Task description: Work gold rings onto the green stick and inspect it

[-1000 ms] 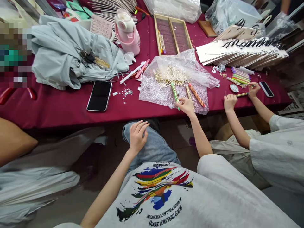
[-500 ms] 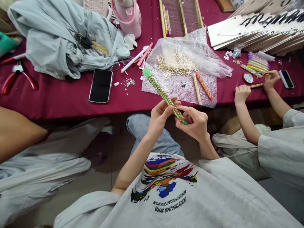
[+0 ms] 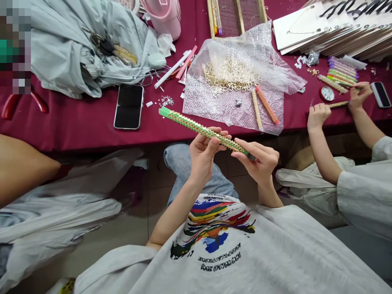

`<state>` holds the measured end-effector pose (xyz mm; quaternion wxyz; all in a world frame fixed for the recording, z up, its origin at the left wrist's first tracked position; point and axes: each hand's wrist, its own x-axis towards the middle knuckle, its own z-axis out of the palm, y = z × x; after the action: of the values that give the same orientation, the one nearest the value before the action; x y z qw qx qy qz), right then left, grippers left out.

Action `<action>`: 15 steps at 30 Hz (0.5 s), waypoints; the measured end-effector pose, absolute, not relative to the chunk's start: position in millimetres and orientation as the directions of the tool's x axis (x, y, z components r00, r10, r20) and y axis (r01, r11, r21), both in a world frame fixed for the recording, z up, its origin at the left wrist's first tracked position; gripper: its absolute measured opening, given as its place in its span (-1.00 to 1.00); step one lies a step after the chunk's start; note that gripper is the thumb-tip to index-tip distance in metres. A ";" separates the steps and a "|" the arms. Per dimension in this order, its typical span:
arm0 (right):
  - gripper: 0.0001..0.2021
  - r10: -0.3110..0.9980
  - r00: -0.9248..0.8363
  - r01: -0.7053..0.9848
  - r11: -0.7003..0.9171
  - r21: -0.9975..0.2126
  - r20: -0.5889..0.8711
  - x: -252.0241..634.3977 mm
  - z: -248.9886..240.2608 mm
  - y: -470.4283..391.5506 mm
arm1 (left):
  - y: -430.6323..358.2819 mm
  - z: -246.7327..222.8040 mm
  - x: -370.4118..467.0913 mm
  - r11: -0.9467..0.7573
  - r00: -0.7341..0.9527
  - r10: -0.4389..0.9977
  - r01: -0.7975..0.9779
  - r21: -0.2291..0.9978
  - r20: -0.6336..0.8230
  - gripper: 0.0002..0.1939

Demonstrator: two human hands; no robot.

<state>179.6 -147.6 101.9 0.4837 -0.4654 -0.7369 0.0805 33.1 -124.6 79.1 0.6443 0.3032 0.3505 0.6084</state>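
Both my hands grip one green stick (image 3: 196,127) wrapped along its length in gold-coloured rings. My left hand (image 3: 204,153) pinches it around the middle, thumb on the near side. My right hand (image 3: 259,159) holds its right end between thumb and fingers. The stick slants from upper left to lower right, in front of the table edge, and its bare green tip points left. Beyond it, a heap of gold rings (image 3: 231,75) lies on a sheet of bubble wrap (image 3: 205,104). A gold-ringed stick (image 3: 256,110) and an orange ringed stick (image 3: 267,104) rest on the same sheet.
A phone (image 3: 129,107) lies left of the bubble wrap, near small silver bits (image 3: 167,101). Grey cloth (image 3: 64,49) and red-handled pliers (image 3: 38,102) are farther left. White cards (image 3: 297,34) stack at right. A co-worker's hands (image 3: 318,116) hold a thin stick there.
The green stick has swung flatter, its far tip moving left and down. My right hand has shifted slightly right. The whole view has shifted a little.
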 end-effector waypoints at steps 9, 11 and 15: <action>-0.47 0.782 0.443 0.635 0.071 -0.770 0.438 249.4 56.4 -123.6 | -117.7 63.1 21.7 0.077 0.254 0.967 -0.153 0.985 -0.036 -0.61; -0.42 0.732 0.481 0.711 -0.003 -0.703 0.482 268.7 44.0 -112.7 | -118.7 59.7 20.0 0.094 0.264 0.963 -0.128 0.987 -0.058 -0.67; -0.39 0.746 0.424 0.846 -0.126 -0.518 0.513 289.5 20.3 -88.6 | -121.7 59.7 17.4 0.110 0.303 0.950 -0.100 0.989 -0.075 -0.70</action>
<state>289.5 -88.6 20.3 0.3918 -0.7475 -0.5326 -0.0638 17.4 -121.7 59.7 0.6208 0.5160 0.4120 0.4226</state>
